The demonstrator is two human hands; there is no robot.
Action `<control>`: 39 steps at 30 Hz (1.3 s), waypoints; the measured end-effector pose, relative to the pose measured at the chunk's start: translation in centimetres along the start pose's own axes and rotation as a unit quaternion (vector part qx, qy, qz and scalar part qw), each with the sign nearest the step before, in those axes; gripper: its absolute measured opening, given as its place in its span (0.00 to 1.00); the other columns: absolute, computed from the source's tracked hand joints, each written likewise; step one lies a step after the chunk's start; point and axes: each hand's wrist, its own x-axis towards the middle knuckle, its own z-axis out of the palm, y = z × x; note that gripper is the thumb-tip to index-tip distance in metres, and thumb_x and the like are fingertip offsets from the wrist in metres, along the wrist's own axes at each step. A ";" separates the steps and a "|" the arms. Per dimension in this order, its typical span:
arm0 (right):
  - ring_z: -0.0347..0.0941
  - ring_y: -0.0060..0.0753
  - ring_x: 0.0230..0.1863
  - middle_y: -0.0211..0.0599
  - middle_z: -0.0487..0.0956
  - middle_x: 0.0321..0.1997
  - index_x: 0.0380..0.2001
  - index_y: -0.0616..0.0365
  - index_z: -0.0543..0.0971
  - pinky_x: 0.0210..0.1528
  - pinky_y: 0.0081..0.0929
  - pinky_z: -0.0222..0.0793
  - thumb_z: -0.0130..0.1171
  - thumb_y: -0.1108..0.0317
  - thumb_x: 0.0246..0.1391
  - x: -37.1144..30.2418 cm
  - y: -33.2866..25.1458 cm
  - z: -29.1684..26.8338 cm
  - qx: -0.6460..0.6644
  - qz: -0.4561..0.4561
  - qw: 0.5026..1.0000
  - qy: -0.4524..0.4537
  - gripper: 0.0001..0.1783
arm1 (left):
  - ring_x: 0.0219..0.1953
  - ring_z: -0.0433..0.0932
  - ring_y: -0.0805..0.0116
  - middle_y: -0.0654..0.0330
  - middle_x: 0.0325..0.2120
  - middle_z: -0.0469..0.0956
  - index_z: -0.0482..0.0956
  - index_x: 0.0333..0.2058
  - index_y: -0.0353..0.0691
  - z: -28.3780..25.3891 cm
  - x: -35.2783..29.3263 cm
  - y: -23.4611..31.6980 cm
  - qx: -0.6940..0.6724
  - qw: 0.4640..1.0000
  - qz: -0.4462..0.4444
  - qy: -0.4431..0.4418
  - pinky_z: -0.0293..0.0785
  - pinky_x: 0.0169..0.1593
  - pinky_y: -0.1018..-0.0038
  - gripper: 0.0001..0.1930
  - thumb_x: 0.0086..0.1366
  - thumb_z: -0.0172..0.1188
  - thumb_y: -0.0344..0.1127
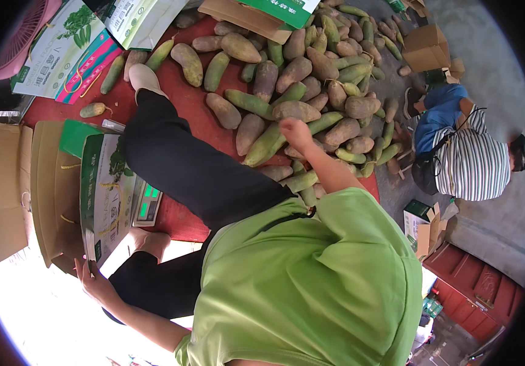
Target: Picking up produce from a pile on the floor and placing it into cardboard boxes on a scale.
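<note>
1. The right hand (295,131) reaches into the heap of brown-and-green gourds (311,91), fingers curled down onto a gourd (335,131) at the heap's near edge; whether it actually grips the gourd cannot be told.
2. The left hand (95,280) clasps the lower corner of a green-and-white printed carton (105,195), which stands on edge against flat brown cardboard (49,183).
3. A digital scale (148,204) sits just beside the carton.
4. The gourds lie on a red cloth (183,104) spread over the grey concrete floor (488,67).
5. Another person in a striped shirt (470,161) crouches to the right of the heap.
</note>
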 end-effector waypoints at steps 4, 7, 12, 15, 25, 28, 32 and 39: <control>0.76 0.43 0.41 0.41 0.79 0.39 0.40 0.54 0.79 0.45 0.36 0.71 0.63 0.68 0.43 -1.3 6.1 -1.6 -0.041 0.104 0.993 0.024 0.17 | 0.60 0.65 0.47 0.53 0.57 0.69 0.80 0.44 0.42 0.7 0.4 -1.3 -0.001 1.000 0.013 0.000 0.68 0.56 0.62 0.12 0.63 0.56 0.31; 0.71 0.43 0.50 0.38 0.73 0.51 0.50 0.49 0.72 0.48 0.37 0.69 0.67 0.69 0.39 -0.8 4.6 -3.4 -0.151 0.112 0.981 0.052 0.30 | 0.60 0.65 0.48 0.53 0.57 0.69 0.80 0.45 0.43 0.9 0.3 -1.8 0.003 1.000 0.020 0.000 0.68 0.56 0.63 0.12 0.62 0.57 0.31; 0.59 0.38 0.62 0.30 0.62 0.63 0.61 0.44 0.59 0.56 0.40 0.62 0.73 0.67 0.33 1.4 1.8 -5.1 -0.293 0.014 0.956 -0.002 0.49 | 0.60 0.65 0.47 0.52 0.57 0.69 0.80 0.44 0.42 0.8 0.4 -1.8 -0.033 0.999 0.000 0.006 0.67 0.56 0.63 0.12 0.62 0.57 0.31; 0.59 0.37 0.62 0.30 0.62 0.63 0.61 0.43 0.59 0.57 0.41 0.61 0.73 0.66 0.32 2.6 1.1 -5.3 -0.321 -0.057 0.945 -0.030 0.50 | 0.60 0.65 0.47 0.51 0.57 0.68 0.80 0.43 0.39 0.6 0.5 -1.1 -0.010 1.000 -0.005 -0.010 0.67 0.57 0.63 0.11 0.62 0.57 0.30; 0.61 0.47 0.59 0.37 0.68 0.57 0.58 0.48 0.63 0.57 0.44 0.62 0.73 0.68 0.25 4.4 0.8 -4.1 -0.313 -0.074 0.945 -0.049 0.50 | 0.59 0.67 0.52 0.50 0.55 0.70 0.83 0.36 0.42 -1.0 -0.6 3.5 -0.047 0.997 -0.005 0.056 0.66 0.58 0.66 0.13 0.53 0.57 0.21; 0.62 0.50 0.58 0.38 0.68 0.55 0.59 0.48 0.62 0.56 0.46 0.63 0.74 0.69 0.25 4.4 -0.9 -4.0 -0.277 -0.093 0.956 -0.032 0.51 | 0.60 0.65 0.53 0.52 0.57 0.68 0.83 0.36 0.45 -1.4 -0.7 4.1 -0.033 0.997 -0.045 0.048 0.67 0.57 0.64 0.14 0.53 0.57 0.21; 0.62 0.54 0.56 0.44 0.69 0.53 0.57 0.53 0.63 0.56 0.45 0.61 0.73 0.71 0.25 6.3 -7.6 -4.5 -0.171 -0.191 0.966 0.015 0.49 | 0.61 0.65 0.54 0.54 0.58 0.67 0.84 0.36 0.50 -1.5 -1.3 4.1 0.005 0.997 -0.058 0.060 0.68 0.57 0.63 0.14 0.54 0.57 0.24; 0.63 0.39 0.60 0.41 0.68 0.56 0.59 0.61 0.63 0.62 0.34 0.59 0.71 0.76 0.30 5.3 -30.9 -7.7 0.034 -0.354 0.935 0.004 0.46 | 0.61 0.64 0.51 0.49 0.58 0.66 0.84 0.34 0.48 -1.3 -1.7 3.9 0.006 0.996 -0.055 0.074 0.66 0.58 0.62 0.10 0.54 0.58 0.29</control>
